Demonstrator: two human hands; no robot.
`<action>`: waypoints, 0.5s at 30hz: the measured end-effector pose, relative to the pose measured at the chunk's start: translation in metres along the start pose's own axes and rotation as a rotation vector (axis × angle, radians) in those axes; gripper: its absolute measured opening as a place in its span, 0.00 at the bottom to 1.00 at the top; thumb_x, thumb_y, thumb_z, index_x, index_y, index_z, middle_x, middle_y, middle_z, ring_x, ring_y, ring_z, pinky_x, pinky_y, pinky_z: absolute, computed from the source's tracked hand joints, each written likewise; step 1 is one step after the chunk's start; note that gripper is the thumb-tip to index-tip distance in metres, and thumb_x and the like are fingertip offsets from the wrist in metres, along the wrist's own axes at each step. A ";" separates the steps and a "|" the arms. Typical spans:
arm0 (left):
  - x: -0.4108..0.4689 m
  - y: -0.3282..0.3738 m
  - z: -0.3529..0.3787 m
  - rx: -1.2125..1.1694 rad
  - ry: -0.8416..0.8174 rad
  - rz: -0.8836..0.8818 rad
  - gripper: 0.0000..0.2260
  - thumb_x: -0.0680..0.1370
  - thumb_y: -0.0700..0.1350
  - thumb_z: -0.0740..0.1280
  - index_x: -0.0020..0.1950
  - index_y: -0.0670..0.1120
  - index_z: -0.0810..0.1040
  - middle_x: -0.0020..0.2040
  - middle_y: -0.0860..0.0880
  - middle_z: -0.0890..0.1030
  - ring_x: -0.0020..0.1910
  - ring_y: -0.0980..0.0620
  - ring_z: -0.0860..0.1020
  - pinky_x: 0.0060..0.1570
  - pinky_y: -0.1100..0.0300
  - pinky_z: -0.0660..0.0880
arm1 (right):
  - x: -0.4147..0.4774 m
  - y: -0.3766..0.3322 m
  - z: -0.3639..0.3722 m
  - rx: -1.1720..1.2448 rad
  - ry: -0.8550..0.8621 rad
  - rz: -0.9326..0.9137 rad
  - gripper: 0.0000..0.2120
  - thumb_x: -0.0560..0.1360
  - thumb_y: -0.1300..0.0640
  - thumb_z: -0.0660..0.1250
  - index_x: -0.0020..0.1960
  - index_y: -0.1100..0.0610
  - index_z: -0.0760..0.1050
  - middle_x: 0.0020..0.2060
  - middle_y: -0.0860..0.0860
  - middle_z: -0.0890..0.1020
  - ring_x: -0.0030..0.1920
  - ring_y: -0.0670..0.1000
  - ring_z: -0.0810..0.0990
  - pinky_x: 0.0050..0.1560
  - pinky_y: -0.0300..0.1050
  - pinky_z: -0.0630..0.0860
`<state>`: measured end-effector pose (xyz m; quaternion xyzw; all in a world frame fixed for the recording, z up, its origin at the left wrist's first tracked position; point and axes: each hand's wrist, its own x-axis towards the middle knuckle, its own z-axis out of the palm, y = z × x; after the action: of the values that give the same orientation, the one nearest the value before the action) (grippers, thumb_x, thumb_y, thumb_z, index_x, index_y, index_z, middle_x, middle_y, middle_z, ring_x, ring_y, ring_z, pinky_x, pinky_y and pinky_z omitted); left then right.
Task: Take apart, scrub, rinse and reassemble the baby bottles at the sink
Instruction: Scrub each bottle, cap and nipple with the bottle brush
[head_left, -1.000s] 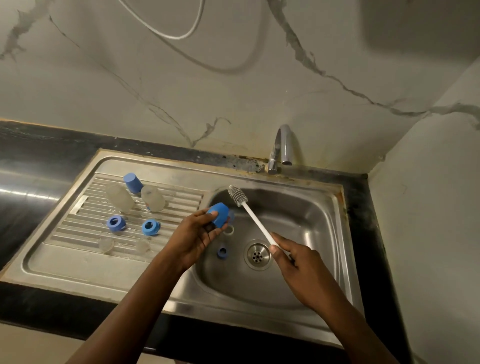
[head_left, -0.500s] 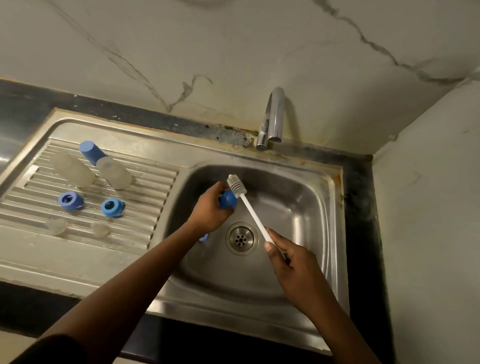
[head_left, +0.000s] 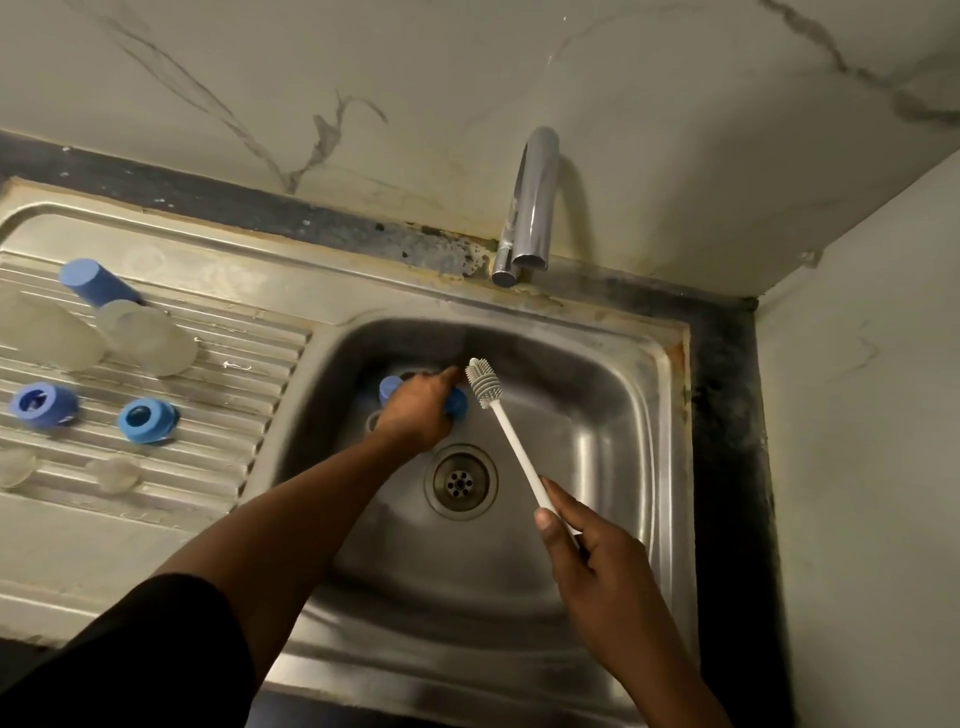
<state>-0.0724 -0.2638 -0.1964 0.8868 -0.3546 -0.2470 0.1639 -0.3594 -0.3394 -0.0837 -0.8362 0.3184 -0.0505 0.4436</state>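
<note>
My left hand (head_left: 415, 410) is low in the sink basin (head_left: 587, 415), closed around a blue bottle cap (head_left: 456, 404) that shows at its right edge. A blue ring (head_left: 388, 391) lies on the basin floor just left of the hand. My right hand (head_left: 597, 556) grips the white handle of a bottle brush (head_left: 506, 431); its grey head points up-left, right beside the cap. On the drainboard (head_left: 218, 415) lie two clear bottle bodies (head_left: 148, 335), (head_left: 49, 332), a blue cap (head_left: 96, 283), two blue collar rings (head_left: 148, 421), (head_left: 44, 405) and two clear teats (head_left: 113, 474), (head_left: 15, 466).
A chrome tap (head_left: 532, 208) stands behind the basin with no water running. The drain (head_left: 460, 481) sits in the basin's middle. A dark counter strip (head_left: 727, 415) and a wall close the right side. Marble wall rises behind.
My left hand has gone from above the basin's left rim down to the basin floor with the blue cap. The brush stayed beside it. The view has tilted down and closer.
</note>
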 end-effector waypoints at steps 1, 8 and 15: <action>0.001 -0.001 0.003 0.050 0.003 0.003 0.26 0.77 0.39 0.73 0.75 0.51 0.73 0.66 0.44 0.81 0.65 0.42 0.78 0.66 0.47 0.76 | 0.002 0.000 0.002 0.008 -0.001 0.010 0.21 0.82 0.33 0.59 0.74 0.29 0.71 0.29 0.51 0.76 0.26 0.43 0.70 0.29 0.39 0.71; 0.007 0.003 0.005 0.430 -0.004 0.019 0.22 0.78 0.46 0.73 0.71 0.53 0.75 0.65 0.46 0.82 0.68 0.44 0.75 0.72 0.47 0.64 | 0.011 -0.002 0.003 0.021 -0.016 0.028 0.22 0.84 0.35 0.59 0.76 0.33 0.70 0.27 0.45 0.76 0.26 0.43 0.73 0.28 0.34 0.69; 0.004 0.004 0.000 0.557 -0.013 0.040 0.21 0.77 0.48 0.73 0.70 0.54 0.77 0.65 0.47 0.82 0.66 0.44 0.77 0.70 0.47 0.65 | 0.010 -0.011 -0.003 0.012 -0.022 0.035 0.21 0.85 0.38 0.60 0.77 0.36 0.71 0.29 0.41 0.78 0.28 0.43 0.76 0.29 0.32 0.70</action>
<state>-0.0719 -0.2692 -0.1955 0.8889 -0.4274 -0.1423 -0.0834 -0.3472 -0.3426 -0.0756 -0.8285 0.3277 -0.0352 0.4528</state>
